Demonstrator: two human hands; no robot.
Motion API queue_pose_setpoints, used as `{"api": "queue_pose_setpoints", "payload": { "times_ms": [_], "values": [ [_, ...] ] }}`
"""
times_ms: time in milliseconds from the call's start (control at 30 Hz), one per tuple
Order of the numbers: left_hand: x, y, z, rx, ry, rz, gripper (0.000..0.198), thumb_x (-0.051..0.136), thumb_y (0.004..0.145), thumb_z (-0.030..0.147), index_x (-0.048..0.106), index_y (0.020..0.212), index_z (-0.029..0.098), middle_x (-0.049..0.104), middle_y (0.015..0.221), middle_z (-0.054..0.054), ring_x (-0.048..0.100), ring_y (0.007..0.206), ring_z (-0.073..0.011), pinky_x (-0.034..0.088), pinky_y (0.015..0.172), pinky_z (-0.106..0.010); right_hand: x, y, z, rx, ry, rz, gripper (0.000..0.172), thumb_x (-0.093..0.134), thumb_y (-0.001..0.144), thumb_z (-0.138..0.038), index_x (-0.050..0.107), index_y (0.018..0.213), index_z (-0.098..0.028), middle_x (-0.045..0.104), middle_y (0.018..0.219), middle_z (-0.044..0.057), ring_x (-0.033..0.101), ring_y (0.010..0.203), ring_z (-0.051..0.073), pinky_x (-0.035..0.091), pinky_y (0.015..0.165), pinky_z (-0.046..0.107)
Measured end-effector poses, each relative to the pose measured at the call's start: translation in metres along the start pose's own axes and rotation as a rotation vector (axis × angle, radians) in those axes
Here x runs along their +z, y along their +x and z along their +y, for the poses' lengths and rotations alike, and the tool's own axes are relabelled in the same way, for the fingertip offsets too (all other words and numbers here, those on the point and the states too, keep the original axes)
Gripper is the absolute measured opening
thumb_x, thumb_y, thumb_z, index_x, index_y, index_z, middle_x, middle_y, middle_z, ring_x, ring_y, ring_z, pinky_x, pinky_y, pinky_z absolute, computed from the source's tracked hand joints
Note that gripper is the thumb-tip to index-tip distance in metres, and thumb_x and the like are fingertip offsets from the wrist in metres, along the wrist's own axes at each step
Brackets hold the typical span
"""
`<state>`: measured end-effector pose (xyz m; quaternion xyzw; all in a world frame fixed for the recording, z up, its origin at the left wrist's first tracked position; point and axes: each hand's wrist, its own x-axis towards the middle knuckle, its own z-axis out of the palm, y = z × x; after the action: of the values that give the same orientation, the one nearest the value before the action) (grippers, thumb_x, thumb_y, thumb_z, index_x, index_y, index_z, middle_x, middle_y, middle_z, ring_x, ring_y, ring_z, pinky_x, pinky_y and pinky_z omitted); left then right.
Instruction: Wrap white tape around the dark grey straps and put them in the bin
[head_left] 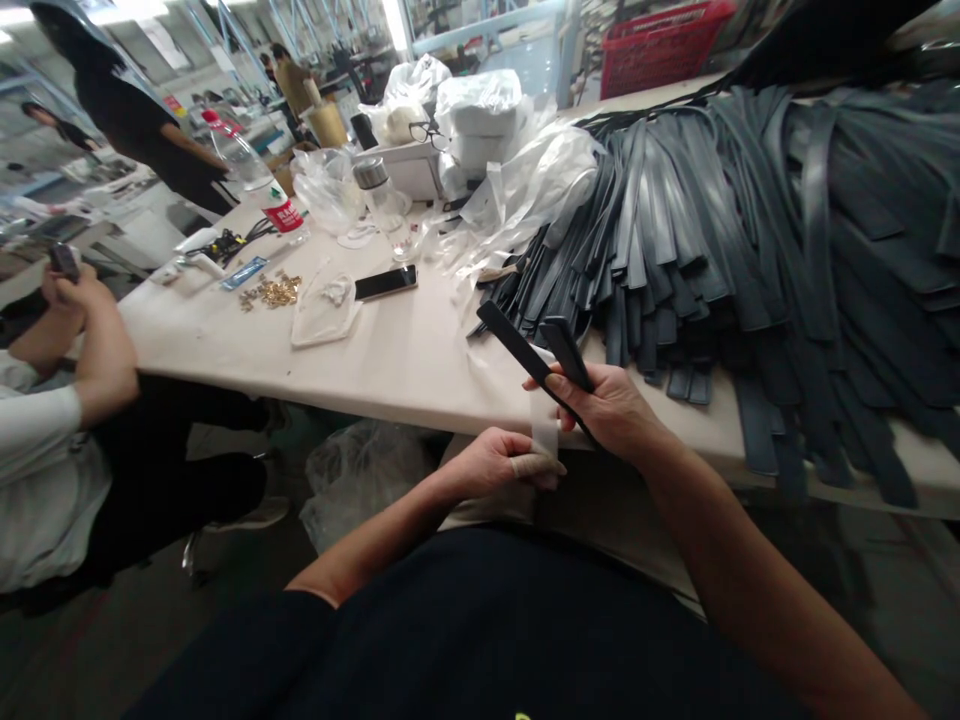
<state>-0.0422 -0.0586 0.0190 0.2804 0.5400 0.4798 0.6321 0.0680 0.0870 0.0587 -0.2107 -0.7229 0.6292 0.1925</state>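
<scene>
My right hand (611,405) is closed around two dark leather straps (525,350) whose ends stick up over the table's front edge. My left hand (499,462), with a bandaged fingertip, pinches a thin clear strip of film (545,430) that hangs from the straps. A big heap of the same dark straps (757,220) covers the right half of the white table (390,360).
A black phone (385,283), a clear bag (324,305), small brass fittings (274,291), bottles (259,180), glasses and plastic wrap (525,180) lie on the table. A seated person (60,400) at left holds a phone; another stands behind. A red basket (660,45) sits far back.
</scene>
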Motion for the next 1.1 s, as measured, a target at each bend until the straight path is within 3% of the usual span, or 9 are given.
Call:
{"api": "queue_pose_setpoints", "payload": {
  "times_ms": [200,300,367,467,567,800,967,1100],
  "values": [
    [-0.001,0.017,0.013,0.203,-0.309,0.136,0.045,0.089,0.057,0.051,0.069,0.066,0.012,0.067,0.063,-0.003,0.062,0.059,-0.0111,0.049,0.061,-0.021,-0.024,-0.024,0.003,0.082,-0.051,0.227,0.059,0.064,0.080,-0.071,0.073,0.102,-0.017,0.055,0.046,-0.004,0.062,0.052,0.016,0.051,0.052,0.024],
    [-0.002,0.028,0.025,0.280,-0.539,0.230,0.049,0.095,0.046,0.047,0.065,0.068,0.014,0.064,0.060,0.001,0.060,0.055,-0.0090,0.049,0.056,-0.019,-0.037,-0.048,0.007,0.108,-0.153,0.301,0.055,0.061,0.082,-0.071,0.073,0.093,-0.019,0.054,0.044,-0.003,0.059,0.048,0.016,0.051,0.050,0.025],
    [-0.001,0.033,0.032,0.295,-0.645,0.262,0.051,0.096,0.044,0.044,0.065,0.072,0.015,0.067,0.065,0.001,0.063,0.057,-0.0097,0.051,0.057,-0.019,-0.040,-0.067,0.011,0.139,-0.204,0.332,0.052,0.061,0.082,-0.070,0.071,0.085,-0.019,0.061,0.053,0.000,0.054,0.044,0.014,0.047,0.044,0.025],
    [0.003,0.037,0.037,0.310,-0.728,0.282,0.050,0.096,0.047,0.042,0.066,0.076,0.015,0.072,0.075,-0.002,0.068,0.062,-0.0122,0.055,0.059,-0.021,-0.033,-0.092,0.013,0.186,-0.245,0.322,0.045,0.062,0.084,-0.063,0.069,0.077,-0.020,0.068,0.068,0.004,0.050,0.043,0.012,0.040,0.039,0.024],
    [0.007,0.037,0.037,0.318,-0.737,0.274,0.045,0.094,0.052,0.041,0.067,0.077,0.014,0.074,0.078,-0.003,0.069,0.065,-0.0135,0.055,0.060,-0.021,-0.024,-0.107,0.013,0.115,-0.327,0.220,0.042,0.057,0.088,-0.056,0.068,0.068,-0.021,0.064,0.061,0.001,0.052,0.048,0.014,0.039,0.044,0.025],
    [0.010,0.034,0.032,0.348,-0.683,0.284,0.044,0.095,0.052,0.039,0.067,0.075,0.014,0.074,0.077,-0.003,0.069,0.068,-0.0137,0.054,0.064,-0.022,-0.024,-0.109,0.020,0.043,-0.384,0.177,0.037,0.052,0.092,-0.050,0.068,0.072,-0.023,0.066,0.065,-0.001,0.059,0.059,0.017,0.043,0.056,0.027],
    [0.012,0.032,0.028,0.323,-0.646,0.302,0.043,0.095,0.052,0.038,0.069,0.076,0.013,0.073,0.077,-0.002,0.067,0.069,-0.0117,0.052,0.069,-0.022,-0.026,-0.108,0.026,0.033,-0.428,0.202,0.037,0.053,0.092,-0.052,0.068,0.075,-0.023,0.067,0.065,-0.001,0.060,0.059,0.017,0.043,0.057,0.026],
    [0.026,0.030,0.021,0.267,-0.601,0.324,0.046,0.096,0.048,0.039,0.070,0.075,0.013,0.070,0.073,0.000,0.063,0.063,-0.0096,0.050,0.066,-0.022,-0.020,-0.093,0.026,0.045,-0.431,0.189,0.043,0.051,0.092,-0.058,0.068,0.073,-0.023,0.067,0.064,0.001,0.061,0.058,0.019,0.045,0.055,0.028]
  ]
}}
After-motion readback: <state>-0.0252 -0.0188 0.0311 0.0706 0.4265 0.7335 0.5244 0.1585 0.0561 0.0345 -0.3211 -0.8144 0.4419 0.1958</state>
